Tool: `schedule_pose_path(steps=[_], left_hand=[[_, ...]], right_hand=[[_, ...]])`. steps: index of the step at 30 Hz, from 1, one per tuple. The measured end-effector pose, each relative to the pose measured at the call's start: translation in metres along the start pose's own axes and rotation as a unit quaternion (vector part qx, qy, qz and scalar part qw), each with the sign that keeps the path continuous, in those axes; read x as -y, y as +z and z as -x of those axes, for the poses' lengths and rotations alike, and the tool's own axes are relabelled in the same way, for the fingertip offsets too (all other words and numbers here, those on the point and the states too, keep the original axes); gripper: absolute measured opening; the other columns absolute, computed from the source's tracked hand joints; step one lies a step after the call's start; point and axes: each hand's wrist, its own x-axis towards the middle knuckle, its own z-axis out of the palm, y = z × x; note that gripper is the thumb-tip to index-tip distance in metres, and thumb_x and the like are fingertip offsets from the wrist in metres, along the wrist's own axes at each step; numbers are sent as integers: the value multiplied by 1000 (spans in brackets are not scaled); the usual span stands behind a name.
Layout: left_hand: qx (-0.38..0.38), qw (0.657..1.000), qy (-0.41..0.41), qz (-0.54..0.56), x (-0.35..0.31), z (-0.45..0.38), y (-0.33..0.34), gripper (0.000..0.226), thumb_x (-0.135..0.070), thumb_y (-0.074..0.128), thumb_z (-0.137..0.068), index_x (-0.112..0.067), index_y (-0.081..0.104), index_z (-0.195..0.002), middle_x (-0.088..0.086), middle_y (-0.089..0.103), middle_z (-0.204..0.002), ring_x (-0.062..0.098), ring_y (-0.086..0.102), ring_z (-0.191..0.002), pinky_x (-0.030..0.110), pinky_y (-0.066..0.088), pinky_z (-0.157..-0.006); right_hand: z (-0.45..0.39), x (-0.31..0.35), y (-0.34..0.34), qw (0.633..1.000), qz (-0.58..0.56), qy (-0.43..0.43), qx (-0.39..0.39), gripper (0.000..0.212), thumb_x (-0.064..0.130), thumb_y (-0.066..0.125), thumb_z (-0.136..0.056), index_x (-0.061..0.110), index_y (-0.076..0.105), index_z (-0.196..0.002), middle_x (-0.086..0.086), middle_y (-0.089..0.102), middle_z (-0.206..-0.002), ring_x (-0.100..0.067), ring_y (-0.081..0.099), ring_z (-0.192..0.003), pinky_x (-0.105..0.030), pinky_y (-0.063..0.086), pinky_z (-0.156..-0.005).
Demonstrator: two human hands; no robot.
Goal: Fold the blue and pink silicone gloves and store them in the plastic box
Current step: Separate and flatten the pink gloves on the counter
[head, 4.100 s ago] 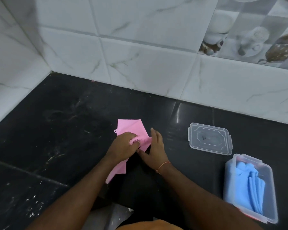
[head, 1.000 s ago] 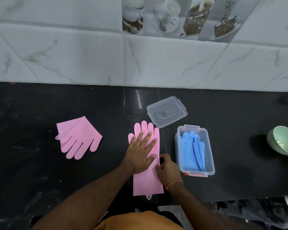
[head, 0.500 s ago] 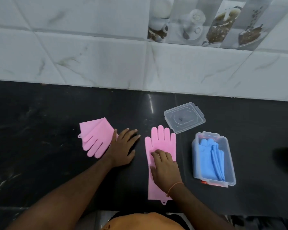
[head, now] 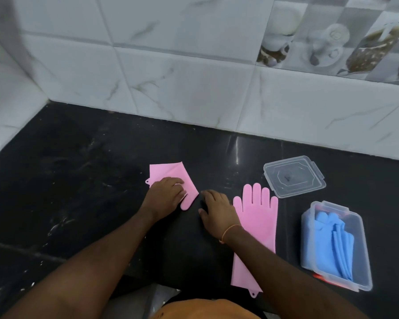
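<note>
A folded pink glove (head: 171, 172) lies on the black counter, and my left hand (head: 165, 195) rests on top of it with curled fingers. To its right a second pink glove (head: 258, 217) lies flat and unfolded, fingers pointing at the wall. My right hand (head: 217, 210) hovers over the bare counter between the two gloves, fingers apart, holding nothing; its forearm crosses the flat glove's cuff. The clear plastic box (head: 364, 261) stands at the right with the folded blue gloves (head: 329, 245) inside.
The box's clear lid (head: 294, 176) lies apart on the counter behind the flat glove. A tiled wall runs along the back and the left corner. The counter's front edge is just below my arms.
My left hand has moved left onto the folded pink glove. My right hand has lifted off the flat glove and shifted left between the two gloves. The camera view has swung left.
</note>
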Motion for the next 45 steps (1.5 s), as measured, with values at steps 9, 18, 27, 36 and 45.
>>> schedule_pose_path(steps=[9,18,27,36,45], left_hand=[[69,992,-97,-36,-7,-6,-2,38,-46,67,-98,-21,66,-127,1,55,-136,25,52,-120,42,55,-93],[78,989,-73,103,-18,-21,-38,17,-29,62,-103,-20,74,-112,-5,72,-117,16,68,-108,30,52,-90],[200,861,-88,460,-41,-36,-89,16,-33,66,-106,-28,81,-103,-2,79,-108,16,73,-99,33,58,-84],[184,918,-108,334,-40,-57,-65,31,-41,59,-105,-23,79,-90,-4,77,-89,13,69,-82,39,57,-81],[21,998,22,47,-71,-54,-22,31,-41,56,-107,-37,74,-131,-12,66,-146,16,57,-139,52,43,-116]], right_hand=[[-9,-2,-2,999,-33,16,11,65,38,62,-102,23,37,-160,1,43,-163,-23,39,-148,-41,38,-121],[-2,-7,1,992,-126,-23,-12,70,45,71,-92,29,42,-154,5,50,-156,-18,46,-142,-37,41,-120],[16,10,-26,866,-496,63,-26,33,47,73,-95,55,58,-124,22,74,-113,2,72,-104,-20,62,-79],[54,1,-23,769,-613,144,104,41,41,77,-94,16,72,-127,-10,79,-117,-33,76,-108,-48,63,-93],[77,-28,7,797,-490,325,138,18,23,65,-104,13,65,-120,-15,75,-112,-36,76,-93,-45,67,-64]])
